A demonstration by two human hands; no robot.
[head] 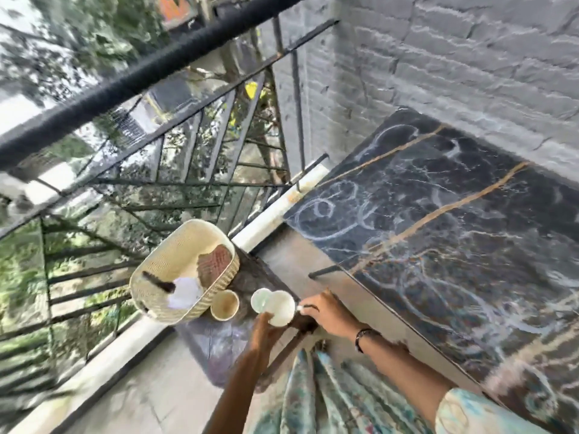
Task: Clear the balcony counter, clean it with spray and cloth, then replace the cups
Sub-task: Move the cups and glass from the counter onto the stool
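Left hand fingers cradle white cup; right hand touching handle.

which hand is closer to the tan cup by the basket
Left. The left hand holds the white cup just beside the tan cup; the right hand is beyond the white cup.

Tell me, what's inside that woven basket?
Inside the woven basket I can see a reddish-brown cloth, something white, and a dark stick-shaped thing. The picture is blurry, and anything lying underneath them is hidden.
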